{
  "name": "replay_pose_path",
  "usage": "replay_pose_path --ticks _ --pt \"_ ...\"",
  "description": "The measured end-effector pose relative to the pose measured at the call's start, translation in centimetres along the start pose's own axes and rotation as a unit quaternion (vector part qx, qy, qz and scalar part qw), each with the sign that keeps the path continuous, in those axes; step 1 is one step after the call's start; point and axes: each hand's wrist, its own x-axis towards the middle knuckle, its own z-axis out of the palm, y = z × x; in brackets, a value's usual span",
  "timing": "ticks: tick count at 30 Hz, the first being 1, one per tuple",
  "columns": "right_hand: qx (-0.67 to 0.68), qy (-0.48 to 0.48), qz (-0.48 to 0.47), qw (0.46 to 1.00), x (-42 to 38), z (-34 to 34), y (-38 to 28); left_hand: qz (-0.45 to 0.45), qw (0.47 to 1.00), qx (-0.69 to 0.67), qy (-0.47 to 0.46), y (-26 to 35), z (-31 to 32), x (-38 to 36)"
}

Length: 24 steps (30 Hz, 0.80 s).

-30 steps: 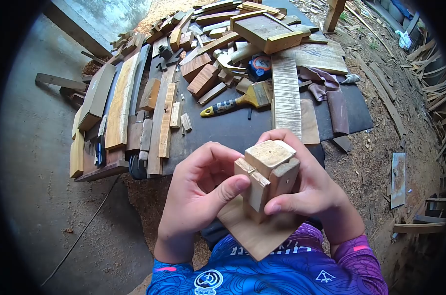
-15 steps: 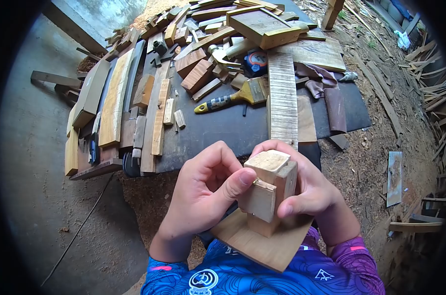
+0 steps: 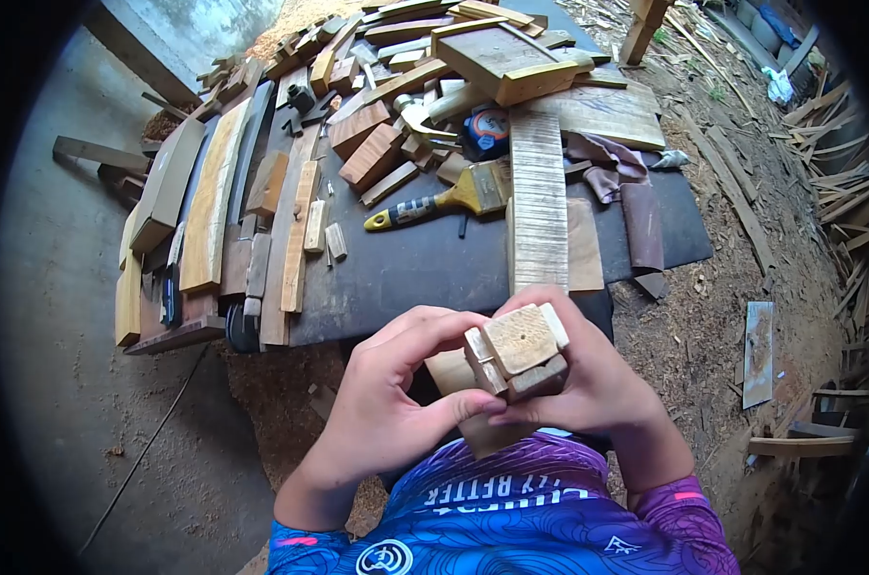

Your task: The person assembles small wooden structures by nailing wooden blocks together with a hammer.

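Observation:
A wooden assembly of small blocks (image 3: 522, 340) is held close to my chest, its square top end turned up toward the camera. My left hand (image 3: 391, 393) grips its left side, thumb below and fingers above, by a thin side piece (image 3: 487, 361). Around the right side wraps my right hand (image 3: 597, 379), with its thumb near the left thumb. The thin board at the far end of the assembly is mostly hidden under the blocks and hands.
On the dark table (image 3: 405, 287) lie a yellow-handled brush (image 3: 444, 196), a tape measure (image 3: 487, 131), a hammer (image 3: 425, 117), a ridged plank (image 3: 538, 201), sandpaper (image 3: 642, 225) and many wood offcuts. A raised wooden tray (image 3: 501, 57) stands at the back.
The assembly has been tilted so its top end faces the camera and its base board is now largely hidden. My left fingers have closed in along its side. The view has shifted slightly.

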Motion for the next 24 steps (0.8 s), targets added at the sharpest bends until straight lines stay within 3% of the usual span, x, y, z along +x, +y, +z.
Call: replay_pose_path --ticks 2,3,10,17,20,24 --pt "-0.125 0.023 -0.1 0.987 0.0 0.1 0.4 -0.009 0.999 -0.032 0.013 -0.3 0.4 -0.2" --pt "-0.106 0.026 -0.122 0.986 -0.1 0.4 0.7 0.015 0.997 -0.068 0.017 -0.5 0.5 -0.3" --pt "-0.142 0.01 -0.168 0.976 -0.4 1.0 -0.3 0.054 0.988 -0.138 0.032 -0.9 1.1 -1.0" --pt "-0.168 0.017 -0.173 0.97 -1.0 1.7 0.3 0.05 0.997 -0.065 0.018 -1.5 0.5 -1.5" --pt "-0.16 0.021 -0.16 0.974 -1.0 1.9 0.6 0.032 0.998 -0.047 -0.032 -1.4 0.2 -1.6" --pt "-0.139 0.053 -0.143 0.978 -0.7 1.4 0.7 0.08 0.993 -0.062 0.054 -1.4 1.1 -0.9"
